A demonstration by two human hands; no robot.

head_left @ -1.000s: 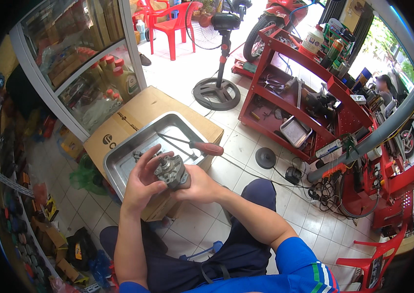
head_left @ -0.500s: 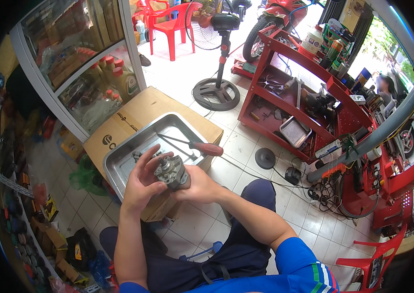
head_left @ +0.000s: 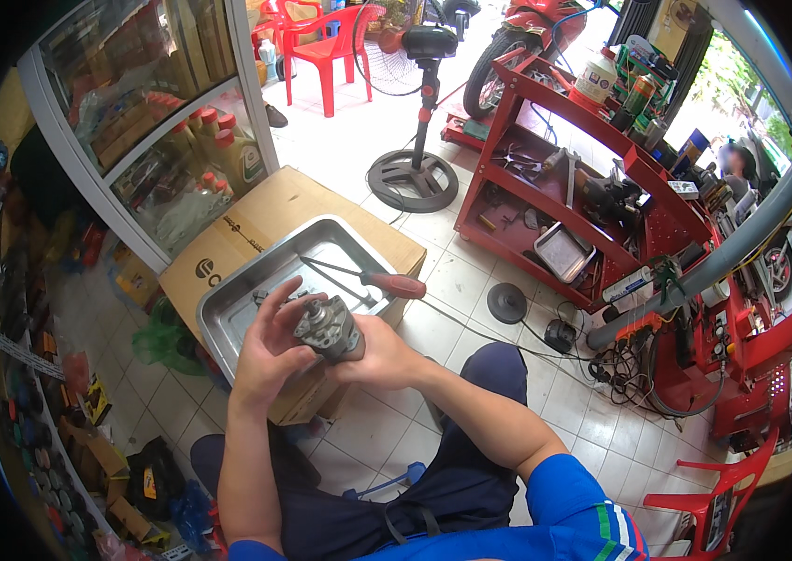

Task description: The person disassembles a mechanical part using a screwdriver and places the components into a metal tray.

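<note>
My right hand (head_left: 383, 353) is wrapped round the body of a small grey metal motor (head_left: 331, 329), gripping it over the near edge of a metal tray. The motor is tilted, its end face with a short shaft turned up and to the left. Beside that face is my left hand (head_left: 265, 360), fingers spread and raised, the thumb close to or touching the motor's lower side. In the metal tray (head_left: 211, 313) lie small metal parts, partly hidden behind my left fingers. A screwdriver (head_left: 394, 283) with a red handle rests across the tray's right rim.
The tray stands on a cardboard box (head_left: 298, 194) between my knees and a glass cabinet (head_left: 251, 122). To the right are a red tool cart (head_left: 499, 122) and cables (head_left: 606, 369) on the tiled floor. A fan stand (head_left: 415, 178) and red chair (head_left: 329, 65) stand farther off.
The motor has turned slightly in my right hand, so more of its cylindrical side shows. My left hand has hardly moved, its fingers still spread.
</note>
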